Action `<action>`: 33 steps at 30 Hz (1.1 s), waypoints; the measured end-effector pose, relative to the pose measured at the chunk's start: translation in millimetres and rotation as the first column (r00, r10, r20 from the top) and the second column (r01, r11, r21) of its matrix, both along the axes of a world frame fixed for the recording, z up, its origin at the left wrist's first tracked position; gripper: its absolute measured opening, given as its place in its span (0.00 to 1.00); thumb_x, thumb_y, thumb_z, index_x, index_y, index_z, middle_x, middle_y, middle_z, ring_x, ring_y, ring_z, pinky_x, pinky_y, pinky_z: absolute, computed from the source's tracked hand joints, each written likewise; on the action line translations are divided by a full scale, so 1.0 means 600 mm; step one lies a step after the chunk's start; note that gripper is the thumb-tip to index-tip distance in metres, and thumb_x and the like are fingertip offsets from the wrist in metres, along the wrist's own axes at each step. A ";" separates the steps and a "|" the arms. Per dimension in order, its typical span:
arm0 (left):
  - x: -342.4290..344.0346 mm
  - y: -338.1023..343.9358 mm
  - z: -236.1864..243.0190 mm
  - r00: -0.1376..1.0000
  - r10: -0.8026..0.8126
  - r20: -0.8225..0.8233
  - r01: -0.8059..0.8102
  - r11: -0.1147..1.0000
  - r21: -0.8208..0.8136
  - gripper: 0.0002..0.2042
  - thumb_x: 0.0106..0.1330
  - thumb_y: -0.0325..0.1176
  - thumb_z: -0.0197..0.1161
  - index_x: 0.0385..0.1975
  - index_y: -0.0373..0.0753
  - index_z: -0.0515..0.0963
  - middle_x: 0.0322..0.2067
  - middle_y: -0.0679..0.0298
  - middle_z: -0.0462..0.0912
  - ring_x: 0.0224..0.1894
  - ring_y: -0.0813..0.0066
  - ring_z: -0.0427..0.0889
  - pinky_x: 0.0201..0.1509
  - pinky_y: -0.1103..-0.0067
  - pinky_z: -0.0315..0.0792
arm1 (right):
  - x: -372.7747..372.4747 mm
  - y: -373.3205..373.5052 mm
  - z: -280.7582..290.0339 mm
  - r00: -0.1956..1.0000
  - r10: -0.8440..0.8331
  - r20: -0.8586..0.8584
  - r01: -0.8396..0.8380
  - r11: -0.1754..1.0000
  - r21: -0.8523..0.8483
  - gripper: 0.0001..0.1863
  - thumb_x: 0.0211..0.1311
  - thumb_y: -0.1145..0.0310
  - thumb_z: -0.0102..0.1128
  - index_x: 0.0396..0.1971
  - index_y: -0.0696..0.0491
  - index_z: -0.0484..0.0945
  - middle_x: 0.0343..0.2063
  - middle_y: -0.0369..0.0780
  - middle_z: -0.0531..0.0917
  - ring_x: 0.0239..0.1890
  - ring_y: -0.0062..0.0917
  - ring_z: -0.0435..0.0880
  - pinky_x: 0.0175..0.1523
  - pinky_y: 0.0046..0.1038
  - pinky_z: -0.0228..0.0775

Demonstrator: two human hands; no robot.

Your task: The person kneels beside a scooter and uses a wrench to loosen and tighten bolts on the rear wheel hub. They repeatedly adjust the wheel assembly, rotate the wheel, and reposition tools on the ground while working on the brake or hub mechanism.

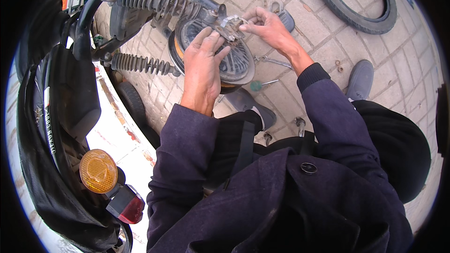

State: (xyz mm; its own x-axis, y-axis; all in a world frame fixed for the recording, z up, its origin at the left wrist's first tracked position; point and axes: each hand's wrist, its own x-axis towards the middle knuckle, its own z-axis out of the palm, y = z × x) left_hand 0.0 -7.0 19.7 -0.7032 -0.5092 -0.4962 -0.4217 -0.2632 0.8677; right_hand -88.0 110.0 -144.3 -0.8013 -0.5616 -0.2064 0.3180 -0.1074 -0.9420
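Note:
A dusty metal bracket (228, 30) sits at the end of a dark motorcycle frame tube, above a round wheel hub cover (234, 65). My left hand (202, 61) reaches up from below, with its bent fingers against the near side of the bracket. On the other side, my right hand (269, 28) has thumb and index finger pinched at the bracket's right end. The exact spot between those fingertips is partly hidden. Next to the bracket, the upper coil spring shock absorber (154, 1) runs left. Below it a second shock absorber (143, 63) ends close to my left wrist.
A black tyre (330, 4) lies on the brick paving at upper right. Around my shoes (361, 78) are a wrench (276, 61), a green-handled screwdriver (256, 85), small rings (341, 68) and metal bolts (300, 122). The motorcycle's rear, with an orange reflector (98, 171), stands left.

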 end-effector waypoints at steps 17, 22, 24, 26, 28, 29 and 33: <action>-0.002 0.004 -0.005 0.999 0.010 -0.039 -0.008 0.999 0.045 0.21 0.76 0.29 0.52 0.64 0.22 0.64 0.59 0.44 0.75 0.63 0.52 0.75 0.67 0.62 0.71 | 0.019 -0.011 0.061 0.968 -0.082 -0.236 0.120 0.982 0.149 0.20 0.56 0.59 0.74 0.43 0.56 0.82 0.25 0.32 0.76 0.30 0.18 0.73 0.36 0.25 0.67; -0.004 0.005 -0.015 1.000 0.023 -0.008 -0.022 0.998 0.066 0.20 0.80 0.33 0.47 0.63 0.24 0.64 0.62 0.42 0.72 0.64 0.50 0.74 0.68 0.59 0.69 | 0.013 -0.010 0.055 0.948 -0.070 -0.310 0.153 0.956 0.252 0.20 0.56 0.57 0.74 0.43 0.55 0.82 0.25 0.34 0.78 0.29 0.21 0.75 0.36 0.28 0.67; -0.010 0.005 -0.025 0.999 0.032 -0.012 -0.032 0.997 0.071 0.20 0.81 0.35 0.45 0.63 0.25 0.65 0.62 0.43 0.72 0.65 0.51 0.73 0.69 0.58 0.68 | 0.009 -0.011 0.057 0.946 -0.076 -0.315 0.166 0.949 0.268 0.21 0.56 0.57 0.74 0.43 0.55 0.82 0.24 0.35 0.78 0.29 0.21 0.75 0.35 0.28 0.67; -0.015 0.007 -0.035 0.998 0.062 0.011 -0.063 0.995 0.083 0.20 0.81 0.35 0.44 0.63 0.26 0.65 0.62 0.44 0.72 0.64 0.52 0.74 0.69 0.58 0.68 | 0.004 -0.011 0.057 0.961 -0.054 -0.270 0.128 0.956 0.264 0.21 0.55 0.56 0.74 0.43 0.54 0.82 0.24 0.35 0.78 0.29 0.22 0.76 0.35 0.29 0.67; -0.020 0.010 -0.047 0.995 0.095 0.026 -0.096 0.993 0.063 0.19 0.81 0.35 0.43 0.63 0.27 0.66 0.60 0.47 0.74 0.63 0.54 0.75 0.68 0.59 0.68 | 0.001 -0.010 0.055 0.972 -0.027 -0.233 0.095 0.954 0.283 0.22 0.54 0.55 0.75 0.42 0.54 0.82 0.25 0.37 0.79 0.31 0.26 0.78 0.38 0.31 0.69; -0.022 0.011 -0.052 0.994 0.106 0.027 -0.107 0.993 0.051 0.19 0.81 0.35 0.43 0.62 0.27 0.66 0.60 0.48 0.75 0.62 0.55 0.76 0.68 0.59 0.68 | 0.000 -0.010 0.053 0.975 -0.022 -0.220 0.088 0.952 0.295 0.22 0.53 0.55 0.75 0.42 0.54 0.82 0.26 0.39 0.80 0.33 0.29 0.80 0.40 0.33 0.70; -0.026 0.010 -0.065 0.988 0.151 0.039 -0.152 0.988 0.022 0.18 0.81 0.33 0.42 0.61 0.27 0.68 0.58 0.51 0.77 0.60 0.58 0.78 0.67 0.60 0.70 | -0.003 -0.011 0.041 0.956 -0.027 -0.291 0.112 0.953 0.280 0.22 0.55 0.56 0.76 0.43 0.56 0.82 0.25 0.34 0.79 0.29 0.20 0.76 0.35 0.27 0.68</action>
